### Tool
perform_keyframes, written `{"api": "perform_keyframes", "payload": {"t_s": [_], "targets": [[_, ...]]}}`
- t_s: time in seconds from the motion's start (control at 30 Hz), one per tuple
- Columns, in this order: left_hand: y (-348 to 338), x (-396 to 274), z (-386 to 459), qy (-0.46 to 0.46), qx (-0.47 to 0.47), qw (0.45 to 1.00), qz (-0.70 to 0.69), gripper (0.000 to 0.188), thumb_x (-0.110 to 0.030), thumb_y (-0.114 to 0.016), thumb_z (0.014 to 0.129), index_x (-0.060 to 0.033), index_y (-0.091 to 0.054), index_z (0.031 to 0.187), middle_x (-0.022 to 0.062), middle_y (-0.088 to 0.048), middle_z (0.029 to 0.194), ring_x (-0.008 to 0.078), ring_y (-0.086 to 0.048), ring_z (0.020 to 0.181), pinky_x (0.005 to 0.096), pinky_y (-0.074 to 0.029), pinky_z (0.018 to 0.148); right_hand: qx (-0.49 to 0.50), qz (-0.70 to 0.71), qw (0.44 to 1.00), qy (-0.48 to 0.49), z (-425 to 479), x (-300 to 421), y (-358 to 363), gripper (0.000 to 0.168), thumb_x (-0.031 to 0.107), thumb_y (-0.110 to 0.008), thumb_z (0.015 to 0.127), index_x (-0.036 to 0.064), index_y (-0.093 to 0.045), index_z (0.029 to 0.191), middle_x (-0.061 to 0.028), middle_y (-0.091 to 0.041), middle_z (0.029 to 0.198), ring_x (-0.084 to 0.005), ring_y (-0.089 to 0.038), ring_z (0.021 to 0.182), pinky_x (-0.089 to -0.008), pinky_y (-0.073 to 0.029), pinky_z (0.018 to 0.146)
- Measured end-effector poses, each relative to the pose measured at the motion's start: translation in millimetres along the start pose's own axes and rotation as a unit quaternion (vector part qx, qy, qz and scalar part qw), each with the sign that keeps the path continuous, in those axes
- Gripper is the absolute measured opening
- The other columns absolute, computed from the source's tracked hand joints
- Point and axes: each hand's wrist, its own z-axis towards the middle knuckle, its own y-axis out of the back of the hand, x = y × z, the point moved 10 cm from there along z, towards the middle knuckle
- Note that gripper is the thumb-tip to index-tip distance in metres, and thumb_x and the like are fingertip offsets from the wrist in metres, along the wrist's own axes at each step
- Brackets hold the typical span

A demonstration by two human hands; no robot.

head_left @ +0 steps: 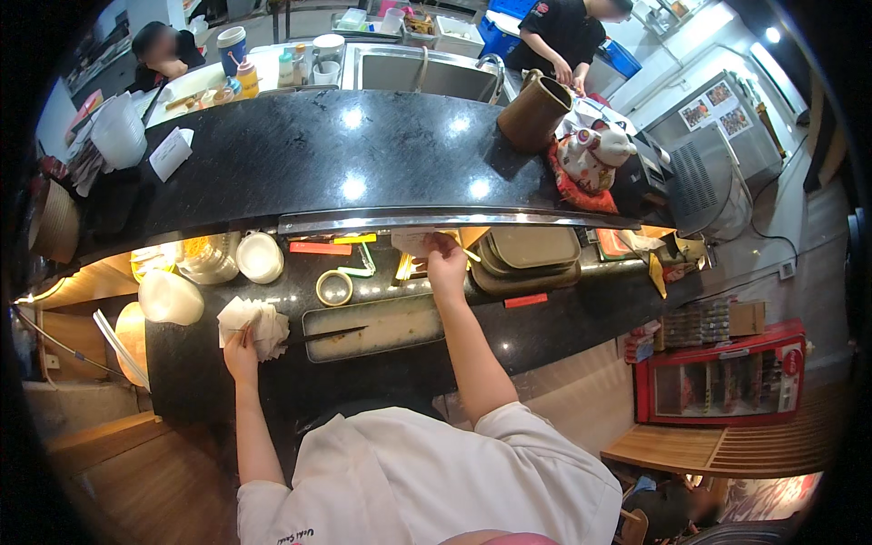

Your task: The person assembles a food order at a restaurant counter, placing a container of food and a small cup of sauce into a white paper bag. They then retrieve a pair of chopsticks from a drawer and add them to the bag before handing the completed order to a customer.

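Note:
My left hand (242, 349) grips a thick, uneven bunch of white paper slips (262, 325) above the left part of the black lower counter. My right hand (446, 253) is under the metal edge of the raised counter, its fingers closed on a pale paper slip (413, 242). Between my forearms lies a shallow rectangular tray (381, 334) with a dark, thin blade or stick (337, 334) across its left end. Behind it stands a roll of tape (334, 287). Stacked brown trays (535, 248) are just right of my right hand.
White bowls or lids (259, 257) and a pale rounded container (170, 297) stand at the left. On the raised black counter (306, 150) are a brown jug (535, 112) and a lucky cat figurine (596, 157). Two people in black are beyond it; a red-framed fridge (719, 375) is at right.

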Motion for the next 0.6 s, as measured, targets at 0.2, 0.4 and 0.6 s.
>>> {"api": "perform_keyframes", "payload": {"t_s": [0.2, 0.4, 0.6], "targets": [[8, -22, -6, -0.041, -0.043, 0.990, 0.130, 0.023, -0.017, -0.068, 0.086, -0.0145, -0.074, 0.109, 0.0223, -0.051, 0.133, 0.0363, -0.054, 0.113, 0.0392, -0.048, 0.088, -0.003, 0.054, 0.997, 0.064, 8, 12, -6, 0.019, -0.006, -0.051, 0.087, -0.008, -0.060, 0.103, -0.0129, -0.065, 0.097, -0.0213, -0.068, 0.076, -0.0307, -0.059, 0.063], [-3, 10, -33, -0.013, -0.002, 0.988, 0.156, 0.062, -0.021, -0.057, 0.093, -0.0027, -0.033, 0.147, 0.0319, -0.011, 0.154, 0.0493, -0.024, 0.137, 0.0525, -0.023, 0.112, 0.043, 0.088, 0.994, 0.057, 4, 6, -5, 0.024, 0.003, -0.055, 0.094, -0.006, -0.054, 0.117, -0.0145, -0.064, 0.105, -0.0257, -0.069, 0.086, -0.0340, -0.060, 0.071], [11, 29, -90, 0.025, -0.026, 0.991, 0.130, 0.065, -0.019, -0.056, 0.092, 0.0024, -0.028, 0.147, 0.0325, -0.017, 0.152, 0.0498, -0.024, 0.137, 0.0519, -0.022, 0.113, 0.100, -0.024, 0.995, -0.015, -9, 2, 0, 0.034, 0.016, -0.062, 0.093, -0.008, -0.058, 0.117, -0.0126, -0.067, 0.104, -0.0205, -0.068, 0.090, -0.0315, -0.058, 0.066]]}}
